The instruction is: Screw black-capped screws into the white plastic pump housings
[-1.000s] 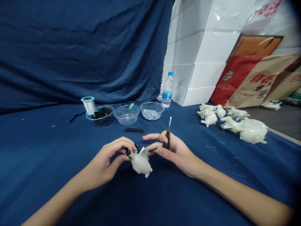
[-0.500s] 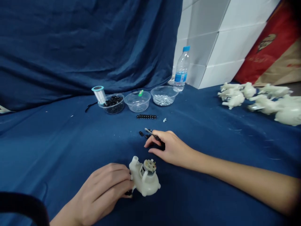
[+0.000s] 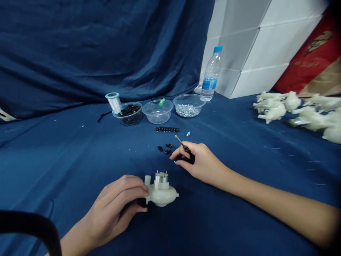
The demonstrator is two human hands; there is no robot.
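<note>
My left hand is closed on the left edge of a cream plastic pump housing. A silver motor stands up from its top, with two small terminals pointing upward. Below my left fingertips shows a black piece, mostly hidden. My right hand is wrapped round a screwdriver, its metal tip pointing up and left. A tiny shiny bit shows by the right fingertips, too small to name. Several small black parts lie just left of that hand.
A row of black parts and a few loose screws lie farther back. Behind stand bowls of black parts and screws, a clear bowl, a wire spool and a bottle. More housings lie right.
The pump housing has been tilted, so its motor now points straight up. My right hand has drawn back from the loose black parts, moving right with the screwdriver. The view has shifted slightly.
</note>
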